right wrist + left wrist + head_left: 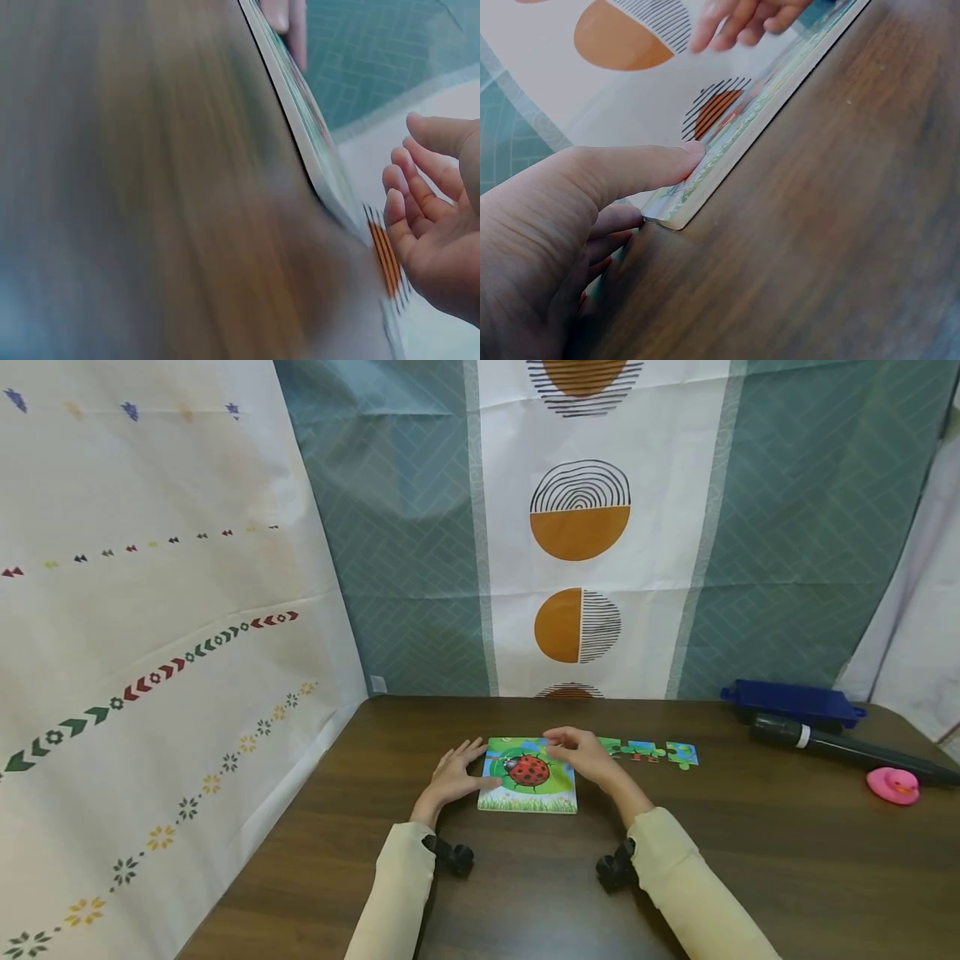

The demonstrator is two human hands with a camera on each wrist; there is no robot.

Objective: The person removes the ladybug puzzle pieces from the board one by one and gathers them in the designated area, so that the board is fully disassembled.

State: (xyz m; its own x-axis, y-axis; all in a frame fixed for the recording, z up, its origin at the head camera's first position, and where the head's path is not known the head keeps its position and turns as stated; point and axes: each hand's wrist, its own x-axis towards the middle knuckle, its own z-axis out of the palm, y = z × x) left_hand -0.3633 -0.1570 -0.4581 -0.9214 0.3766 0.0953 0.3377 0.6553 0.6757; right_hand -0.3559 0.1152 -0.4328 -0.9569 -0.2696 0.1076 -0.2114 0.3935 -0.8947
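Observation:
A square ladybug picture puzzle (525, 804) lies flat on the table. My left hand (453, 777) is at its left side, thumb laid on the top face near the edge and the other fingers stretched along the side. In the left wrist view, that thumb (649, 169) rests over the near left corner. Above the puzzle's upper right part hovers my right hand (588, 758). In the right wrist view its fingers (420, 202) are loosely bent with nothing between them. Several loose jigsaw pieces (682, 753) lie in a row just right of that hand, partly hidden behind it.
At the back right of the wooden table (525, 893) sit a dark blue tray-like thing (795, 702), a long black marker-shaped thing (832, 743) and a pink rubber duck (892, 785). A patterned curtain (420, 568) hangs behind the table, a white cloth (150, 693) at the left.

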